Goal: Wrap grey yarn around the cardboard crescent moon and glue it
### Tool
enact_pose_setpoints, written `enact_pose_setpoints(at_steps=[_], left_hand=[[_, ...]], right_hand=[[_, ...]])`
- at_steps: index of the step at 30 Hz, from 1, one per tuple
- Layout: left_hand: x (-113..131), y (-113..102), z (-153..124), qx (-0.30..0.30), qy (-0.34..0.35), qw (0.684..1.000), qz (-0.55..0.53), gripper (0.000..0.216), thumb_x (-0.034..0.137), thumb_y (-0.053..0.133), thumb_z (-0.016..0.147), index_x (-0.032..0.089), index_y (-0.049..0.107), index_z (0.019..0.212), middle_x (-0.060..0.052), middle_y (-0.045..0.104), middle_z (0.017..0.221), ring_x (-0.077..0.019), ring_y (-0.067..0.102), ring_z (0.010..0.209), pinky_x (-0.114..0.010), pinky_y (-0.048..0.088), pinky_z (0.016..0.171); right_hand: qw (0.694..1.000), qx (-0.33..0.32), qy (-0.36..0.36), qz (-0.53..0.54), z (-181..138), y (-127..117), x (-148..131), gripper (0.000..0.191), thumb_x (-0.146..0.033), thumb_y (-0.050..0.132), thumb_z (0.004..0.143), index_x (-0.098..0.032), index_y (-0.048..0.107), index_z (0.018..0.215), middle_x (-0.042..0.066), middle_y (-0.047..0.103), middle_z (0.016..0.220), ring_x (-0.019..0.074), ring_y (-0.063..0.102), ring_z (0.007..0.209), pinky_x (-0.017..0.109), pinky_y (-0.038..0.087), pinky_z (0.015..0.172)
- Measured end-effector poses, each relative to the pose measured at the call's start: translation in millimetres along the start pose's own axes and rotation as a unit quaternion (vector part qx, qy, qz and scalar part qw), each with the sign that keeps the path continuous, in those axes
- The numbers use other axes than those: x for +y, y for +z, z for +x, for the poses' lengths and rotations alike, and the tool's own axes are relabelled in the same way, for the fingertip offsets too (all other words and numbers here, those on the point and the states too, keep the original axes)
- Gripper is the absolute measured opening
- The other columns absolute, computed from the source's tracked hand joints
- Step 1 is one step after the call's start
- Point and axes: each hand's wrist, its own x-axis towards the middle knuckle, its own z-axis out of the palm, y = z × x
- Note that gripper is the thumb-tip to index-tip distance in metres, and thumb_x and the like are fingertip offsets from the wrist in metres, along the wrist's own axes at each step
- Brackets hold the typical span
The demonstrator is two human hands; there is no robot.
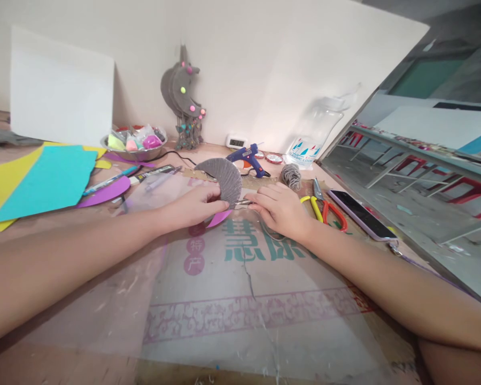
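Crescent [232,179], ribbed and grey, was at the far end of the plastic sheet [200,299], its lower part pinched between thumb and fingers of the left hand [198,206]. The right hand [280,208], fingers drawn together, gripped a thin metal tool [243,202] by the curved edge; contact could not be told. The crescent looked light, fairly stiff and unlikely to slip, its covering perhaps prone to snagging; the broad middle seemed a safer hold than the narrow tip.

Table [8,369], back edge: clock [237,141], one; bowl [132,155], one; glue gun [244,153], one. Toward right edge: phone [363,214], one; yarn ball [292,176], one. Toward left edge: turquoise sheet [44,182], one. Over middle: hands [198,206], two; grey crescent [231,182], one; metal tool [243,202], one.
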Motion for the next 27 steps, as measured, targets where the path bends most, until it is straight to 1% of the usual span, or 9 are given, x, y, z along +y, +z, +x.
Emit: enact_pose_setpoints(at_steps=[5,10,17,21,27], left_hand=[[0.8,-0.1,-0.5,0.0,-0.017,1.0,0.004,0.02,0.03,0.047,0.082,0.018,0.046,0.066,0.003,0.046,0.065,-0.013,0.044,0.065,-0.026,0.034,0.062],[2.0,0.3,-2.0,0.006,-0.038,0.999,0.0,0.021,0.032,0.048,0.082,0.018,0.045,0.065,0.003,0.045,0.064,-0.0134,0.044,0.065,-0.026,0.034,0.06],[3.2,0.0,-1.2,0.007,-0.018,1.0,-0.003,0.02,0.028,0.047,0.082,0.018,0.045,0.065,0.004,0.045,0.065,-0.0126,0.043,0.064,-0.026,0.033,0.061],[1.4,-0.1,-0.7,0.008,-0.016,1.0,-0.002,0.021,0.029,0.048,0.082,0.018,0.045,0.064,0.004,0.046,0.064,-0.0126,0.044,0.063,-0.026,0.033,0.059],[0.2,0.2,-0.4,0.009,-0.01,1.0,0.005,0.021,0.029,0.048,0.082,0.018,0.046,0.065,0.004,0.047,0.065,-0.013,0.045,0.065,-0.026,0.034,0.061]], right_hand=[[1.0,-0.001,0.005,-0.007,-0.4,0.5,-0.5,0.027,-0.028,0.042,0.095,-0.014,0.064,0.099,0.005,0.059,0.074,0.0173,0.049,0.07,0.031,0.032,0.065],[1.0,0.018,0.019,0.008,-0.7,0.9,-0.9,0.027,-0.029,0.043,0.094,-0.013,0.063,0.103,0.006,0.061,0.077,0.018,0.051,0.072,0.031,0.036,0.067],[1.0,0.002,0.02,0.005,-0.4,0.4,-0.9,0.027,-0.029,0.044,0.094,-0.014,0.063,0.103,0.006,0.061,0.077,0.0186,0.05,0.073,0.031,0.037,0.068],[1.0,-0.004,0.021,0.004,0.2,-0.4,-1.2,0.028,-0.029,0.043,0.094,-0.014,0.063,0.104,0.006,0.06,0.077,0.0185,0.05,0.073,0.031,0.036,0.068],[1.0,-0.008,0.023,0.015,0.2,-0.3,-1.2,0.03,-0.029,0.04,0.095,-0.014,0.064,0.102,0.006,0.06,0.076,0.018,0.05,0.073,0.031,0.036,0.069]])
